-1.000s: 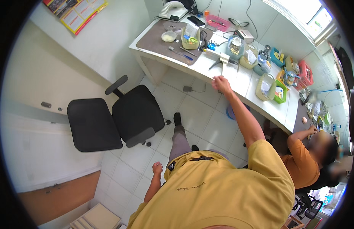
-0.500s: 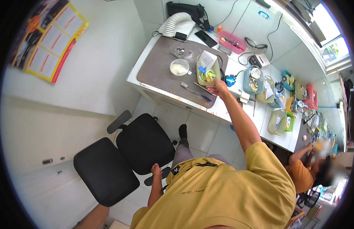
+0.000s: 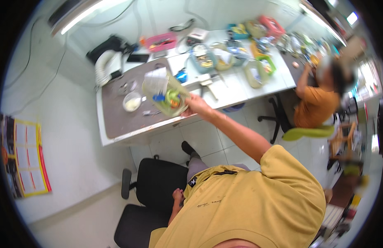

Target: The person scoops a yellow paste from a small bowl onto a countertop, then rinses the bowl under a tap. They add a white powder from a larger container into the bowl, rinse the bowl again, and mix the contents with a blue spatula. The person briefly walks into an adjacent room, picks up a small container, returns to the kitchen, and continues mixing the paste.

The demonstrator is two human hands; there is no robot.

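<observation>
My right hand [image 3: 196, 105] grips the near right edge of a pale yellow-green plastic basket [image 3: 181, 89], which is tilted and held up over the workbench. Inside it lie a white paper slip [image 3: 156, 81], a blue piece and bright green and orange items, too blurred to name. Beside the basket, on the brown mat [image 3: 117, 120], stands a round clear tub [image 3: 132, 106] with white stuff in it. A brush [image 3: 151, 113] lies partly hidden under the basket. Down by the black chair [image 3: 158, 180], my left hand [image 3: 177, 194] has curled fingers; whatever they hold, if anything, is hidden.
A white ribbed hose [image 3: 102, 70], a dark phone [image 3: 138, 58] and a pink tray [image 3: 161, 41] sit at the bench's back. Several tubs and baskets, including a blue one [image 3: 202, 62], line the right. Farther right, a person in an orange shirt [image 3: 319, 105] sits working.
My right hand has taken hold of the basket and lifted it off the mat. The view has swung right, showing more of the bench and the other person.
</observation>
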